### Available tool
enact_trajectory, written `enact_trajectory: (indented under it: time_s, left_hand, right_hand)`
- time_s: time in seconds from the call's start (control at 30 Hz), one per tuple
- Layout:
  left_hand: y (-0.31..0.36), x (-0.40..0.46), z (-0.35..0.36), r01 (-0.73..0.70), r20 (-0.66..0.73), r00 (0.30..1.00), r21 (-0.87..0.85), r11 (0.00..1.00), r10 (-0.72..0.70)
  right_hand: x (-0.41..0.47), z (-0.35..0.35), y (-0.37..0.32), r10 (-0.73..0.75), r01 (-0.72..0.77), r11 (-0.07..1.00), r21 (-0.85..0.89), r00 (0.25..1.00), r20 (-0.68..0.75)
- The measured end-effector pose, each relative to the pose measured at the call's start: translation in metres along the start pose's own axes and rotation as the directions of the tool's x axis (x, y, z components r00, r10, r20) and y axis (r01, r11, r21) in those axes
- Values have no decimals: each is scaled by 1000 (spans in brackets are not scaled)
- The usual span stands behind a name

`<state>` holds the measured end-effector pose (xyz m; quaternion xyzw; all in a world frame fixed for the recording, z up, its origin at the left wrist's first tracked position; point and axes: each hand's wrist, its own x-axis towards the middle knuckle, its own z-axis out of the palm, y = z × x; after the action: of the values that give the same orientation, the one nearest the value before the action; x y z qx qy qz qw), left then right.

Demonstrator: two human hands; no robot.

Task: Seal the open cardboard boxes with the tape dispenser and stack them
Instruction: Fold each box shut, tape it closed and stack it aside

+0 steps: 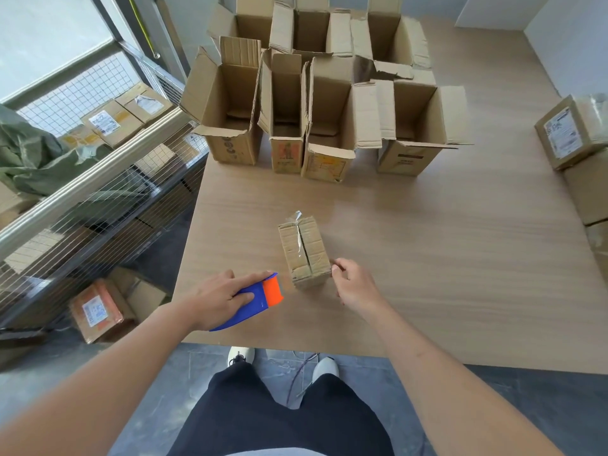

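While the left hand (219, 296) grips the tape dispenser (251, 301) and the right hand (353, 284) pinches the taped small box (304, 251) near the table's (427, 258) front edge, the open boxes (296, 116) (many) wait at the back.

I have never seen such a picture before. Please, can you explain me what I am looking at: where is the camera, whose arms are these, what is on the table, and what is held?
There is no machine here. The single picture comes from a camera worn on a person's head, looking forward and down, so the two arms are that person's own. The left hand holds a blue and orange tape dispenser. The right hand touches the near corner of a small closed cardboard box, which has clear tape along its top seam. It stands on a wooden table. Further back on the table stand several open cardboard boxes, flaps up. At the right edge are closed boxes with a label. On the left is a wire cage holding more parcels.
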<state>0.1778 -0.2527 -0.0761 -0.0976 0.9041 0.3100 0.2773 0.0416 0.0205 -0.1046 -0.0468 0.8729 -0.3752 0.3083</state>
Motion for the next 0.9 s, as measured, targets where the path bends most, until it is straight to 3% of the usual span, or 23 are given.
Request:
enact_trajectory:
  time_s: [0.13, 0.23, 0.3, 0.33, 0.4, 0.47, 0.53, 0.73, 0.9]
  left_hand:
    - [-5, 2, 6, 2, -11, 1000, 32, 999, -2]
    - [-9, 1, 9, 4, -15, 1000, 23, 1000, -3]
    - [-9, 0, 10, 8, -18, 1000, 8, 1000, -8]
    - [-9, -1, 10, 10, -17, 1000, -1, 1000, -10]
    - [-8, -2, 8, 13, -10, 1000, -24, 1000, -13]
    - [-8, -4, 7, 15, -2, 1000, -50, 999, -15]
    - [-11, -6, 4, 18, 5, 1000, -68, 998, -18]
    - [-28, -18, -8, 65, 35, 998, -113, 992, -61]
    - [-20, -13, -13, 91, 45, 995, -2, 996, -91]
  right_hand:
    - [4, 2, -5, 81, -51, 971, -234, 989, 121]
    - [-3, 5, -12, -80, 35, 973, -229, 979, -187]
    - [-7, 8, -22, -337, 242, 927, -288, 875, -348]
    - [-6, 11, -26, -484, 358, 851, -383, 818, -311]
    - [-3, 20, -33, -660, 542, 655, -527, 750, -49]
    - [0, 32, -37, -662, 627, 505, -593, 723, 200]
    - [4, 45, -31, -621, 638, 413, -650, 720, 311]
    - [15, 57, -11, -662, 612, 320, -723, 690, 292]
    - [15, 57, -11, -673, 619, 321, -717, 681, 287]
